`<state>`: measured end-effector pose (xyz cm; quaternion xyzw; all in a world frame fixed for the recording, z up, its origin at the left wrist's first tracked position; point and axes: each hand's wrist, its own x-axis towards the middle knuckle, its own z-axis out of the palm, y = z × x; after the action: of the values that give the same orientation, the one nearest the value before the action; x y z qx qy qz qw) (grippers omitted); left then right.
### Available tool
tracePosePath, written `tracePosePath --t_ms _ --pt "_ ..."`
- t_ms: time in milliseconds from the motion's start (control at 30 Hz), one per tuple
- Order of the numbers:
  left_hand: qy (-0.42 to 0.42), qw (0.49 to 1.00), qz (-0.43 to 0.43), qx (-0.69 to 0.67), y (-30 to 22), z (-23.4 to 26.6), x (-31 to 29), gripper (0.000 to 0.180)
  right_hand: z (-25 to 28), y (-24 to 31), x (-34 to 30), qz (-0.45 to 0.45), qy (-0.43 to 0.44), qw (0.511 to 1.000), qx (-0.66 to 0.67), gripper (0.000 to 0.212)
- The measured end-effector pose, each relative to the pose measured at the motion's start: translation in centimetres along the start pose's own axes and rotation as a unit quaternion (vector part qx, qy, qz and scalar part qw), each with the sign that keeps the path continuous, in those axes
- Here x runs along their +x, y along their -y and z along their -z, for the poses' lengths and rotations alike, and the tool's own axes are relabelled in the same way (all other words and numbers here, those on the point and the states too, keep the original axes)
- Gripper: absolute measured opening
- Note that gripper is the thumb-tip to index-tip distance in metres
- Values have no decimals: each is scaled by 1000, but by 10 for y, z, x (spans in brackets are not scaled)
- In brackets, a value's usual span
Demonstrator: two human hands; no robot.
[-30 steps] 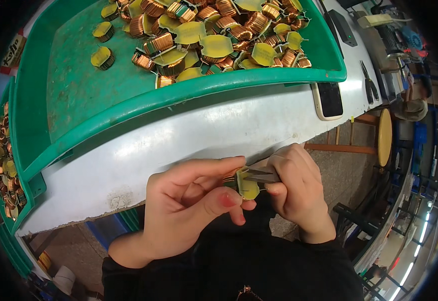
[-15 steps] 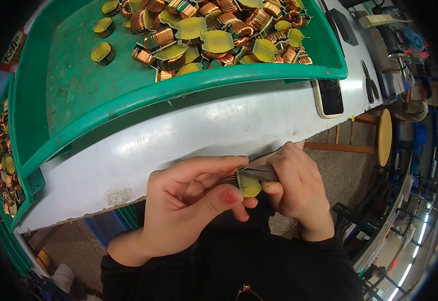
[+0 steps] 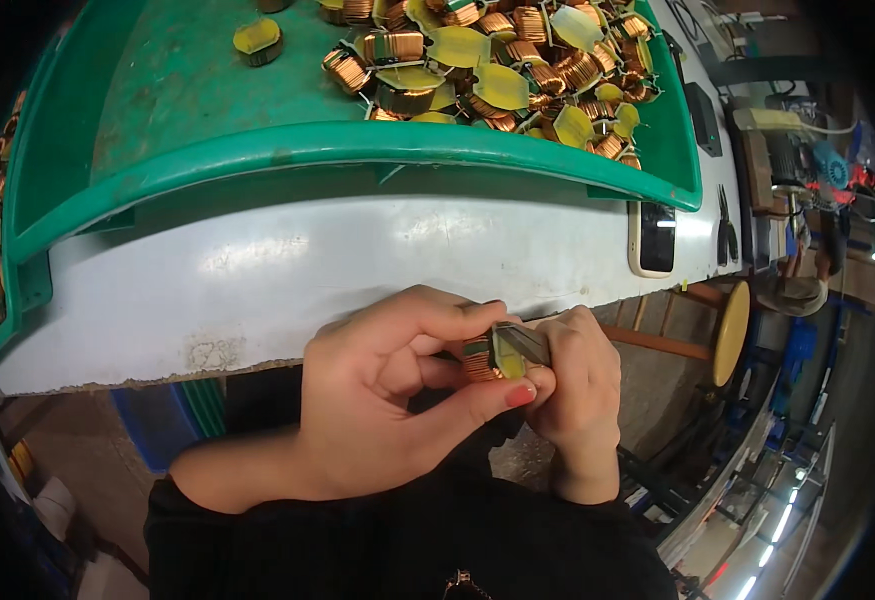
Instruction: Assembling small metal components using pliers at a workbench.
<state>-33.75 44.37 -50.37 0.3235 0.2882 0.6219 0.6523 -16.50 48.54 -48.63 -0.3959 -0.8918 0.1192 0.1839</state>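
Note:
My left hand (image 3: pixel 382 395) grips a copper-wound coil (image 3: pixel 478 363) between thumb and fingers, just off the table's near edge. The coil's yellow base plate (image 3: pixel 509 362) faces right. Closed around a tapered grey metal tool (image 3: pixel 525 343), my right hand (image 3: pixel 582 385) holds the tip against the plate's edge. The tool's handle is hidden in the fist, so its exact kind cannot be told. Beyond the hands, a green tray (image 3: pixel 307 147) contains many similar coils (image 3: pixel 502 87), heaped at its right side. One coil (image 3: pixel 258 42) lies apart in the tray.
The white table (image 3: pixel 357 230) has a chipped near edge. A phone (image 3: pixel 652 240) and dark-handled pliers (image 3: pixel 725 235) lie at its right. A wooden stool (image 3: pixel 732 333) stands past that edge. Another green tray (image 3: pixel 17 290) with more coils is at the far left.
The view has shifted and turned. The coil has tilted in my left hand, now showing more of its copper side, and the tool remains at the plate.

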Motion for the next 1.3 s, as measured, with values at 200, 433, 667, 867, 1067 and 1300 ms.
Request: tracePosePath --t_ms 200,433,667,867,1067,1300 --pt "39 998 9 -41 -7 9 2 49 -7 18 -3 -95 -27 989 110 27" --pt "7 997 60 -47 -10 14 -1 52 -12 6 -16 -60 -100 966 232 30" --pt "11 998 34 -54 -4 16 -9 52 -17 11 -21 -22 -48 991 125 32" --pt "24 999 37 -25 -5 20 -14 51 -12 17 -18 -14 -16 994 112 32" --pt "31 999 2 -15 -2 22 -18 50 -21 19 -19 -4 -42 992 120 32" --pt "49 999 -9 13 3 21 -19 48 -24 11 -22 36 -69 992 95 35"
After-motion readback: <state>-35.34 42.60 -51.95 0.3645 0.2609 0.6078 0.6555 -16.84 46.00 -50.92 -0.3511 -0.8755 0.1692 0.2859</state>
